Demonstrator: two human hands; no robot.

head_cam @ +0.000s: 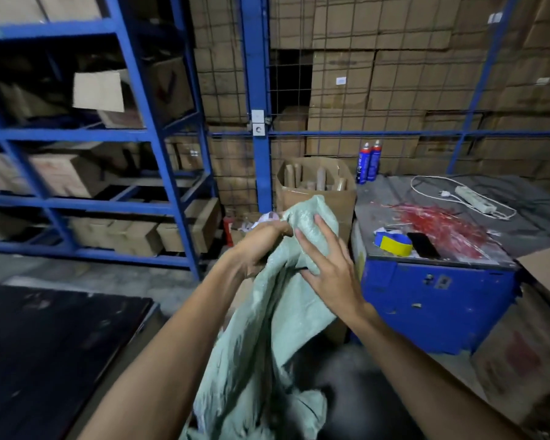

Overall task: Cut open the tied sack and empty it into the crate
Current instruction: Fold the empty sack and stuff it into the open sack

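Note:
A pale green woven sack point(267, 338) hangs limp and crumpled in front of me, from chest height down to the bottom edge of the view. My left hand point(261, 246) is closed on its bunched top end. My right hand point(327, 265) lies flat against the upper part of the sack, fingers spread, thumb tucked under a fold. A brown cardboard box point(242, 296) shows partly behind the sack. No crate or cutting tool is visible to me.
A blue metal cabinet point(435, 300) stands at right, topped with red string scraps point(441, 223), a tape roll point(392, 242), a phone point(422, 246) and a power strip point(475, 198). An open carton of cardboard tubes point(318, 185) stands behind. Blue shelving point(159, 147) with boxes fills the left. A dark board point(45, 344) lies lower left.

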